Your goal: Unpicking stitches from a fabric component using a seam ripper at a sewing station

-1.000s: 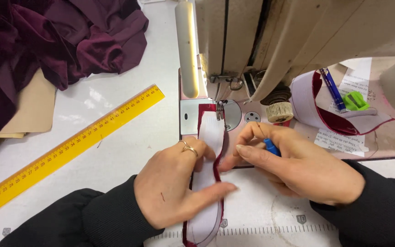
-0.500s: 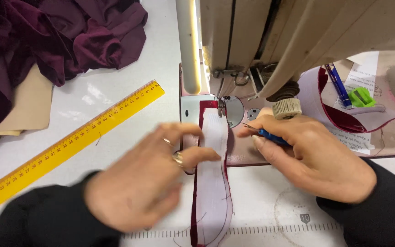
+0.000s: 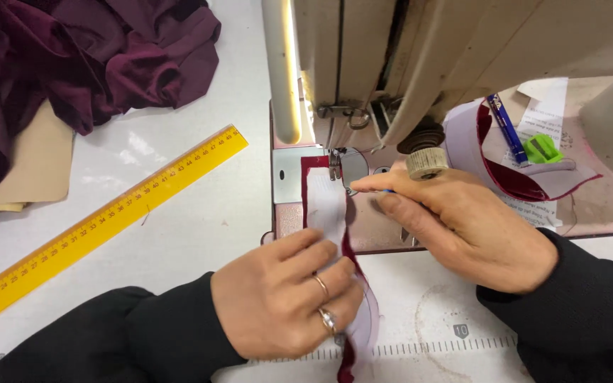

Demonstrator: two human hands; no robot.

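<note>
White table [image 3: 200, 227]: left hand [image 3: 285, 301] flattens fabric strip [image 3: 326, 206] by presser foot [image 3: 335, 164].

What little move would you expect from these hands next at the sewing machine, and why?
Probably easing the fabric strip forward under the presser foot: its top end already lies there, the left hand presses it flat, and the right hand steadies its edge beside the foot.

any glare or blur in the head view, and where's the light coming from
Head view: lit tube lamp on the sewing machine glows overexposed; soft sheen on the white table near the yellow ruler; both hands sharp, left hand, right hand.
</note>
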